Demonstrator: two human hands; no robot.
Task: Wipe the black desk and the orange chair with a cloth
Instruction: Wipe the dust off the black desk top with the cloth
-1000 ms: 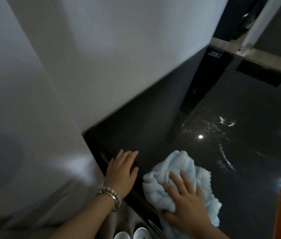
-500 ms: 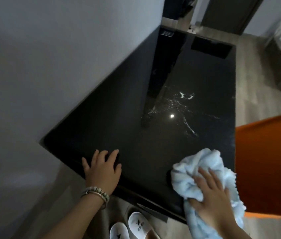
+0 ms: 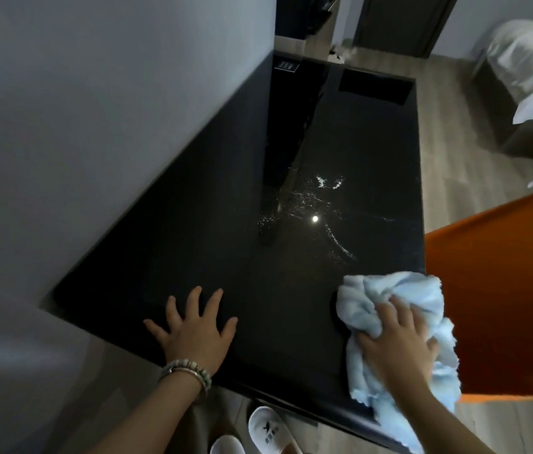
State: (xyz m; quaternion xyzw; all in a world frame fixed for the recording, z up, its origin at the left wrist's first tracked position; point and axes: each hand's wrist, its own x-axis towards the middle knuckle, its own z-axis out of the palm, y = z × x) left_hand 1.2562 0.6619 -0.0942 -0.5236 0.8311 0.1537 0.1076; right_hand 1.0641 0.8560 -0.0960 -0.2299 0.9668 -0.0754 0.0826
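At desk (image 3: pixel 226 231) edge, cloth (image 3: pixel 368 298) nearer orange chair (image 3: pixel 504 306), left hand (image 3: pixel 198 332) splayed wider

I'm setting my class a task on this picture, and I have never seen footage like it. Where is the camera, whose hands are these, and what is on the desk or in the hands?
There is no machine here. A person wears a wide-angle camera on the head, and it looks down at their own two hands. The left hand, with bracelets at the wrist, rests flat on the glossy black desk with its fingers spread. The right hand presses a crumpled light blue cloth onto the desk's near right corner, beside the orange chair. White slippers show on the floor below.
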